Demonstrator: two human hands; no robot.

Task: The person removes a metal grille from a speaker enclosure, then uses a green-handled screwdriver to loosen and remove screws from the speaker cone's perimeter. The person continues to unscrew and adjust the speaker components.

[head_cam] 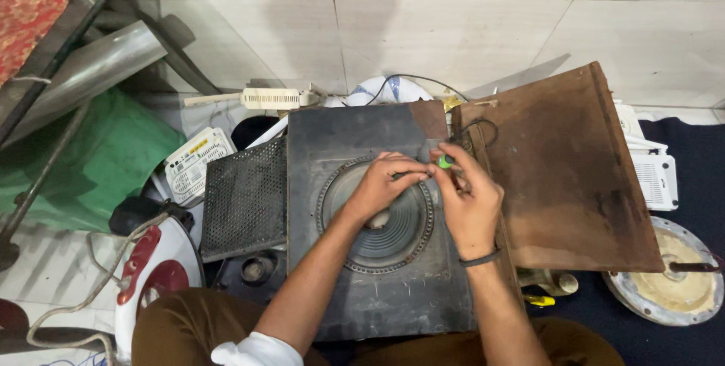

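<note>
A dark speaker panel [355, 135] with a round ribbed speaker cone [393, 241] lies flat in front of me. My left hand [381, 185] rests over the cone's upper edge, fingers curled and pinching toward the rim. My right hand [470, 200], with a dark band on the wrist, holds a small tool with a green handle [445, 161] at the cone's upper right rim. The two hands' fingertips meet there. What the tool tip touches is hidden by the fingers.
A brown wooden board [574, 177] lies at the right, a black mesh grille [245, 196] at the left. A clothes iron [155, 275] with cord sits lower left. White plastic devices [653, 177], a round metal plate [676, 287] and green sheeting [106, 162] surround the spot.
</note>
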